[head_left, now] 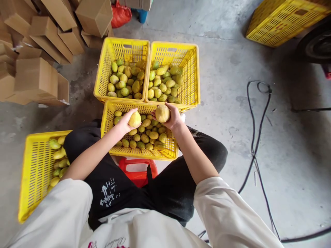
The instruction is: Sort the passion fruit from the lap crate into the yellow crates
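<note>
My left hand [130,121] is closed around a yellow mango [134,119], holding it over the near yellow crate [141,155]. A paler, rounder mango [162,113] is gripped in my right hand [172,119], above the same crate's far right part. Several green-yellow mangoes [145,138] lie loose in this crate below both hands. Just beyond it, side by side, stand the far left crate [102,69] and the far right crate [192,69], each with a heap of mangoes inside.
Another yellow crate [33,172] with mangoes stands beside my left leg. Cardboard boxes [36,79] are piled at the far left. A red stool [138,170] shows between my knees. Black cable [254,137] lies on the right floor. More yellow crates [281,24] stand near a tyre [317,43].
</note>
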The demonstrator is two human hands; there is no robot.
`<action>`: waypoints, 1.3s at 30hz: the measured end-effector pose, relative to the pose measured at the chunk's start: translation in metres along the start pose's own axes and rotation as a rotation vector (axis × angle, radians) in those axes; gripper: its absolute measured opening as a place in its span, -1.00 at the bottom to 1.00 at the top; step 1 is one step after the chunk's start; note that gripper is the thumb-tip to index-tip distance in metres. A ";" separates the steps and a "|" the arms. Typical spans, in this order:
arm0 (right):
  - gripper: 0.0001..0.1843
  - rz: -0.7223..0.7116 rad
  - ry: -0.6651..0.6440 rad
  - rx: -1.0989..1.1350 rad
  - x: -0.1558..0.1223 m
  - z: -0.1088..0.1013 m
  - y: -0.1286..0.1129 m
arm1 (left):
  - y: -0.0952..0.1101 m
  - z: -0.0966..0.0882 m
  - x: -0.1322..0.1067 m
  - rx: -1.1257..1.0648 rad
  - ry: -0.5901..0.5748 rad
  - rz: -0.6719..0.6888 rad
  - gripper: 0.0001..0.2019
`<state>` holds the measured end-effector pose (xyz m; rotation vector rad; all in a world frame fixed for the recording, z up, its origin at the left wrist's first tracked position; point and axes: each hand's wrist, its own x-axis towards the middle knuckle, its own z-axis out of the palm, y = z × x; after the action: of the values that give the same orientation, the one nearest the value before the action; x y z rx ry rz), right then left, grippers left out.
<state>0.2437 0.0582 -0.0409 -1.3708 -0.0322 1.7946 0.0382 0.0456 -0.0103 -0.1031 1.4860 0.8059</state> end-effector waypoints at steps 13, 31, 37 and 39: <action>-0.48 -0.140 0.026 0.034 0.008 0.004 0.005 | 0.001 0.000 0.000 -0.005 0.013 0.026 -0.69; -0.43 -0.192 -0.013 0.037 0.013 0.004 0.006 | 0.003 0.001 -0.002 0.012 0.025 0.005 -0.70; -0.71 -0.033 0.067 0.022 0.012 0.000 0.012 | 0.001 0.000 0.001 -0.001 0.021 0.001 -0.70; -0.71 -0.051 0.076 -0.005 0.009 0.003 0.013 | 0.002 0.000 0.002 0.007 0.019 -0.006 -0.71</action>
<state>0.2331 0.0566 -0.0531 -1.4287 -0.0308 1.6996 0.0366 0.0476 -0.0114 -0.1097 1.5058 0.7971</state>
